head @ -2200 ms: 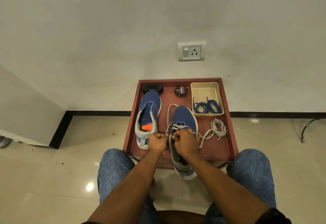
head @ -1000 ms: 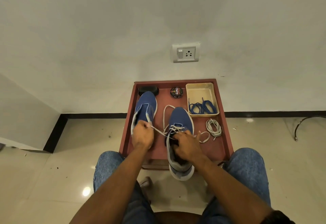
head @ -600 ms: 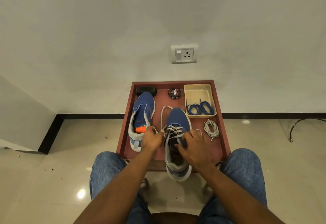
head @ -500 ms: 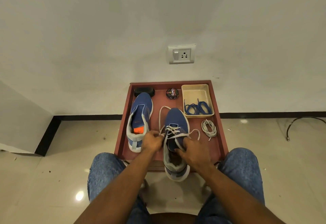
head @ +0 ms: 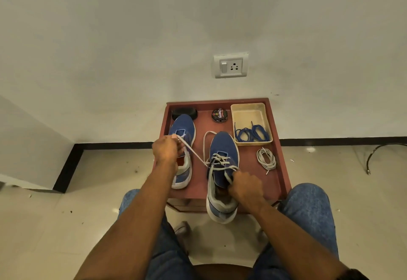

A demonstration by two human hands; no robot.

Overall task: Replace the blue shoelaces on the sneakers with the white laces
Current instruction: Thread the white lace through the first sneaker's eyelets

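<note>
Two blue sneakers stand on a red-brown low table (head: pixel 279 169). The right sneaker (head: pixel 222 147) overhangs the near edge and carries a white lace (head: pixel 220 162) crossed through its upper eyelets. My left hand (head: pixel 166 151) pinches one end of that lace and holds it taut up and to the left, over the left sneaker (head: pixel 184 127), which has no lace. My right hand (head: pixel 244 188) grips the right sneaker's collar and the other lace end. A second white lace (head: pixel 266 159) lies coiled at the right. Blue laces (head: pixel 251 133) lie in a cream tray (head: pixel 248 110).
A black brush (head: pixel 184 112) and a round polish tin (head: pixel 219 115) sit at the table's back edge against the wall. My knees in jeans flank the table's near edge. A wall socket (head: pixel 231 65) is above. A black cable (head: pixel 383 152) lies on the floor at right.
My left hand has pulled the lace end up and out to the left, drawing it taut. My right hand has shifted from the tongue to the sneaker's collar.
</note>
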